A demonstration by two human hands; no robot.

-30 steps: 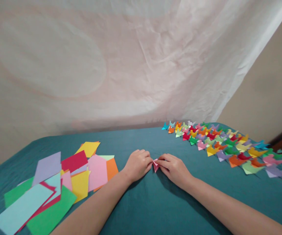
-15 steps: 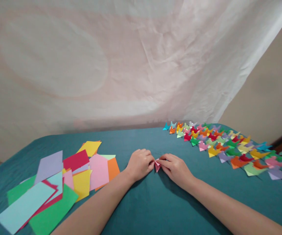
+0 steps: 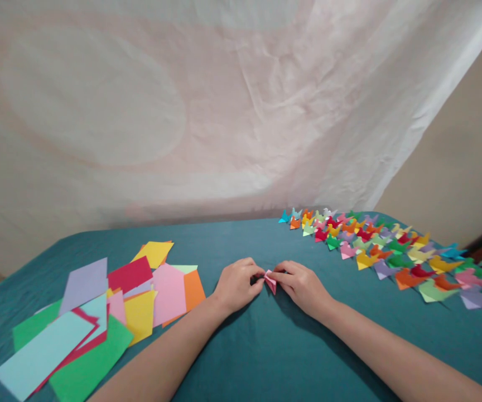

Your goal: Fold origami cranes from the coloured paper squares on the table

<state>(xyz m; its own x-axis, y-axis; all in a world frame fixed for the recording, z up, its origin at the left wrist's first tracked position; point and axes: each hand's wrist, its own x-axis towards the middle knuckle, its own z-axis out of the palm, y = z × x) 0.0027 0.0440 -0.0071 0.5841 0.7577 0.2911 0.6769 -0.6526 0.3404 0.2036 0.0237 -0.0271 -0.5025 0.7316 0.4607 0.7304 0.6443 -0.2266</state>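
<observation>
Right hand (image 3: 303,286) pinches a small folded pink paper (image 3: 271,283) over a teal cloth (image 3: 241,357), with the left hand (image 3: 237,285) at its opposite edge, grip unclear. Colored sheets (image 3: 169,295) lie left; folded paper birds (image 3: 365,259) stand right.

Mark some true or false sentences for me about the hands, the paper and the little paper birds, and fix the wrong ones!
1. The right hand touches the folded pink paper. True.
2. The left hand rests on the big green sheet. False: the left hand has its fingertips at the folded pink paper.
3. Loose paper sheets lie on the left side of the table. True.
4. All the paper birds are orange. False: the paper birds come in many colors.
5. The tablecloth is blue-green. True.
</observation>
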